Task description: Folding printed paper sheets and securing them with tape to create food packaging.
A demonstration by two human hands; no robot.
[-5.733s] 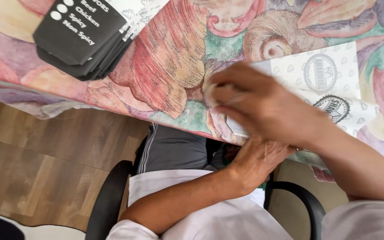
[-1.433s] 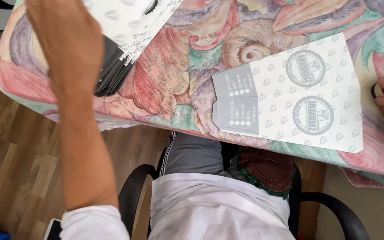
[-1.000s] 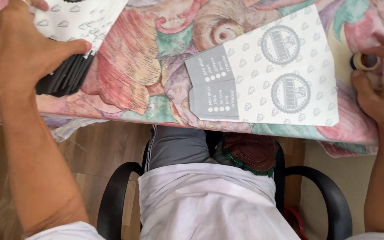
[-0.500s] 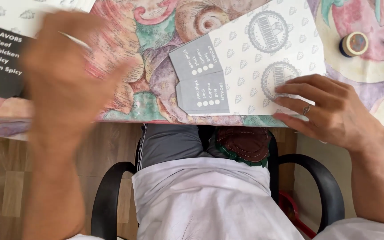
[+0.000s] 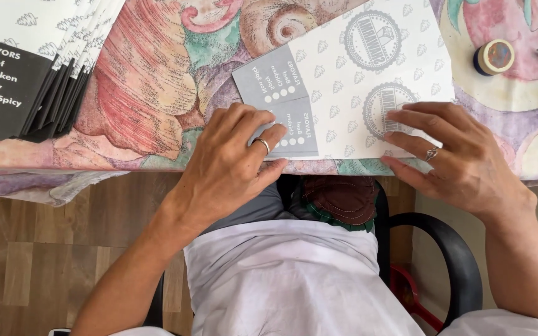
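Pressing now, left hand (image 5: 235,158) has joined right hand (image 5: 453,158) on sheet (image 5: 368,81).

At the far left we see a stack of flat printed sheets (image 5: 29,74), white with dark panels, fanned along its edge on the tabletop (image 5: 157,81), which wears a cloth of pink, green and purple swirls. Toward the right stands a small roll of tape (image 5: 494,56). Below us are a black chair (image 5: 449,261) and a wooden floor (image 5: 45,261)
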